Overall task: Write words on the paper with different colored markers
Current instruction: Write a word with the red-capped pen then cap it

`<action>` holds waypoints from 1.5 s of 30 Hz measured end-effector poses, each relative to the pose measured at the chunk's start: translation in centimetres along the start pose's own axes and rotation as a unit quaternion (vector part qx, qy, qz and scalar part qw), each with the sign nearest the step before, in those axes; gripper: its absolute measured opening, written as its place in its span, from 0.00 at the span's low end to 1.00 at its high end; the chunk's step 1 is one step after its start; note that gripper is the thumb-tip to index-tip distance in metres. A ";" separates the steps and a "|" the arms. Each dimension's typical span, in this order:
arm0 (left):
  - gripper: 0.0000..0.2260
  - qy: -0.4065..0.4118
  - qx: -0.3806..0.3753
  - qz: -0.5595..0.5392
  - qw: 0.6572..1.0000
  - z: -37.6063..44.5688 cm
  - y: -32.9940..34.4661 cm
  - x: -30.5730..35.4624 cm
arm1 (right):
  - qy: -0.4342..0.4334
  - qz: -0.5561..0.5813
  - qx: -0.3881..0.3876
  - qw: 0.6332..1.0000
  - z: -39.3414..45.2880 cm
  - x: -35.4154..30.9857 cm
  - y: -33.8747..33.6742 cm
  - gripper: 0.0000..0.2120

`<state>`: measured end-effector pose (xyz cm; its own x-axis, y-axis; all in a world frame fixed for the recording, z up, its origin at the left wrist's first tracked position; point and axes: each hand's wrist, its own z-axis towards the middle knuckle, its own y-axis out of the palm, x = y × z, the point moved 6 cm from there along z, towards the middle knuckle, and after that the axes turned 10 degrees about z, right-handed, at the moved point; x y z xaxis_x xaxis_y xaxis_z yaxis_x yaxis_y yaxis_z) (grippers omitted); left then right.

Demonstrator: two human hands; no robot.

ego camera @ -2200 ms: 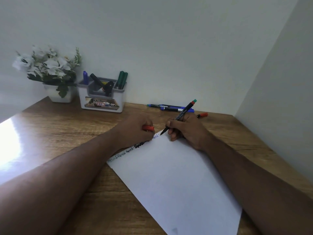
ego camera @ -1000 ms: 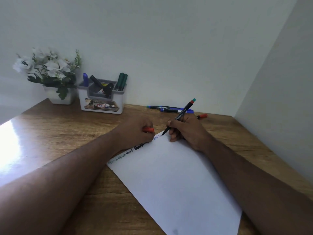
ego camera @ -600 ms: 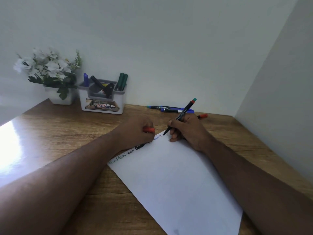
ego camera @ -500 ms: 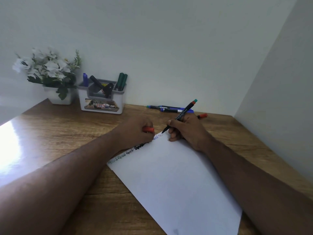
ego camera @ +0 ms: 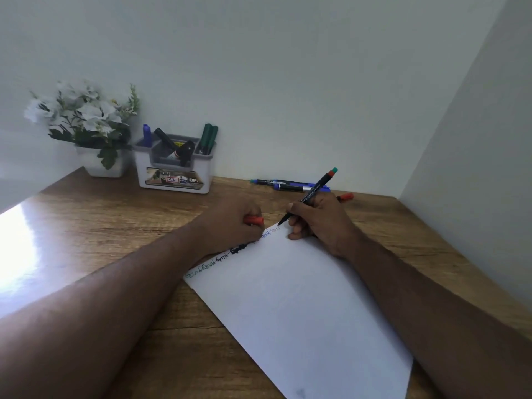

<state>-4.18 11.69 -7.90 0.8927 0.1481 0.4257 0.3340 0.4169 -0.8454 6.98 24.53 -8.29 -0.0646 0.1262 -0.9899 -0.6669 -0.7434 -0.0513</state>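
A white sheet of paper (ego camera: 296, 306) lies at an angle on the wooden desk (ego camera: 115, 226). A line of handwritten words in several colours runs along its far edge. My right hand (ego camera: 316, 223) grips a thin black marker (ego camera: 311, 194) with an orange and teal end, its tip touching the paper's far corner. My left hand (ego camera: 230, 226) sits curled on the paper's far edge and holds an orange cap (ego camera: 254, 220).
A white and grey holder (ego camera: 175, 165) with blue, black and green markers stands at the back, next to a white flower pot (ego camera: 103, 165). Blue and black markers (ego camera: 288, 185) and an orange one (ego camera: 347, 196) lie by the wall. Another wall closes the right side.
The right hand and marker tip have made small writing strokes at the paper's far corner. The left hand has stayed in place.
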 end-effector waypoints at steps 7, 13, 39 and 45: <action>0.05 0.001 0.000 -0.003 1.000 0.0 0.0 -0.1 | 0.003 0.000 0.020 1.000 -0.1 0.0 -0.1 0.09; 0.04 0.000 0.002 0.002 1.000 0.0 0.0 -0.2 | -0.025 -0.052 -0.022 0.998 -0.7 -0.5 0.7 0.09; 0.04 0.008 -0.008 0.016 1.000 -0.2 0.0 0.1 | -0.042 -0.032 0.022 0.998 -0.6 -0.6 0.1 0.12; 0.16 -0.033 0.032 -0.087 0.995 -0.2 -0.4 -0.3 | -0.032 0.126 0.074 0.989 -0.5 -1.3 -0.8 0.11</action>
<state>-4.53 11.29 -7.79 0.8005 0.1255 0.5861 0.4607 0.4966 -0.7356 7.91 24.64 -7.05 -0.2854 -0.0054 -0.9584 -0.7252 -0.6525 0.2196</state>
